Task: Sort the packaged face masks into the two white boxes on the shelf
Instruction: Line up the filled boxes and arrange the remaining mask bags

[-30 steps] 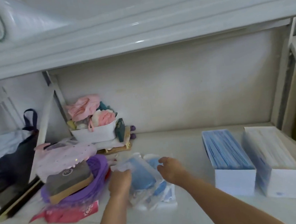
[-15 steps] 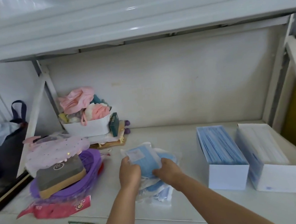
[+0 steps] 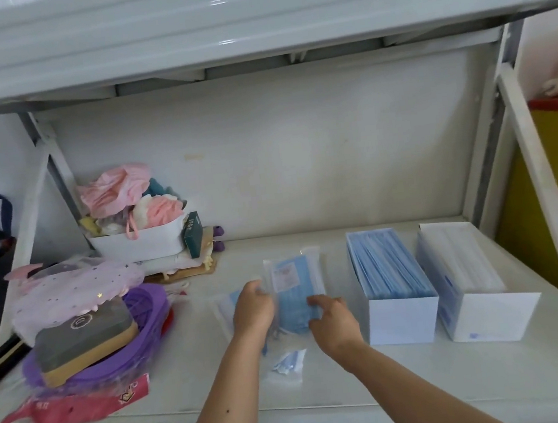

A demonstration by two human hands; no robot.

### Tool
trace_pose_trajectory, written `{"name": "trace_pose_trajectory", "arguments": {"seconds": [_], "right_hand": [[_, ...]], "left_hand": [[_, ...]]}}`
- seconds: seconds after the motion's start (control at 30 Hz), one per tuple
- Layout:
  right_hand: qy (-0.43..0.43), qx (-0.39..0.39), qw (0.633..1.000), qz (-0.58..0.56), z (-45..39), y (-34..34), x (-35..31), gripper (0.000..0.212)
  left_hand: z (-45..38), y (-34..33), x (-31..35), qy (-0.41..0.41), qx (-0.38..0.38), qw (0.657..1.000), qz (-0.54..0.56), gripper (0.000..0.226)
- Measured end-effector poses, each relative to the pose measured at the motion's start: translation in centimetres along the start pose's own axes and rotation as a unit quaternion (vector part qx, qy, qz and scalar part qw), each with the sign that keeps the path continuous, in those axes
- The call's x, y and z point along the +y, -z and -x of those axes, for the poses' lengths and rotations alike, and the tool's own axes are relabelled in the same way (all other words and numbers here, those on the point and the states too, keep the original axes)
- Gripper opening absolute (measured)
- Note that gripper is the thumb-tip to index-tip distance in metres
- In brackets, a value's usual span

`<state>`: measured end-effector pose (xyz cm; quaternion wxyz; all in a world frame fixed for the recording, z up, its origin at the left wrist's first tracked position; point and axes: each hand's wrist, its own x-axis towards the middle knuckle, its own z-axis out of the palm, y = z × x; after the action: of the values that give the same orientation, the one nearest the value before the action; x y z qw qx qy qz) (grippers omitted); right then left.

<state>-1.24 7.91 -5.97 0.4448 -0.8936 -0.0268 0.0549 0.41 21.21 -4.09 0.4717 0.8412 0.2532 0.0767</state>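
A blue face mask in a clear packet [image 3: 293, 280] stands tilted above a loose pile of packaged masks [image 3: 286, 362] on the white shelf [image 3: 409, 380]. My left hand [image 3: 253, 308] grips the packet's left edge. My right hand [image 3: 334, 321] touches its lower right corner with the fingers curled. To the right stand two open white boxes: the nearer box [image 3: 403, 322] is packed with blue masks, the farther box [image 3: 488, 316] with white ones.
At the left lie a purple basin [image 3: 147, 314] holding a grey-and-tan case, a pink starred cloth [image 3: 72, 291] and a red packet [image 3: 74, 405]. A white bin of pink items [image 3: 136, 243] sits at the back left. An upper shelf hangs overhead.
The packet has been lifted off the pile and shifted right, toward the boxes. My right hand moved from the packet's front to its lower right corner. The camera has tilted and moved closer.
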Motion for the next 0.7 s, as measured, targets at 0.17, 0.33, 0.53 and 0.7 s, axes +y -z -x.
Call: {"name": "trace_pose_trajectory", "arguments": {"seconds": [0.17, 0.33, 0.53, 0.7], "right_hand": [[-0.045, -0.001, 0.998, -0.047, -0.2, 0.0, 1.3, 0.038], [-0.029, 0.028, 0.990, -0.137, 0.4, 0.4, 1.5, 0.043], [-0.017, 0.050, 0.976, -0.211, 1.4, 1.2, 1.9, 0.043], [-0.090, 0.062, 0.979, -0.171, 1.7, -0.4, 3.0, 0.047]], "left_hand": [[-1.0, 1.7, -2.9, 0.113, 0.030, 0.991, -0.072, 0.039], [-1.0, 2.8, -3.4, 0.120, 0.072, 0.986, 0.094, 0.036], [-0.6, 1.3, -0.5, 0.087, 0.005, 0.963, 0.255, 0.063], [-0.1, -1.5, -0.1, 0.027, -0.007, 0.996, 0.090, 0.021]]}}
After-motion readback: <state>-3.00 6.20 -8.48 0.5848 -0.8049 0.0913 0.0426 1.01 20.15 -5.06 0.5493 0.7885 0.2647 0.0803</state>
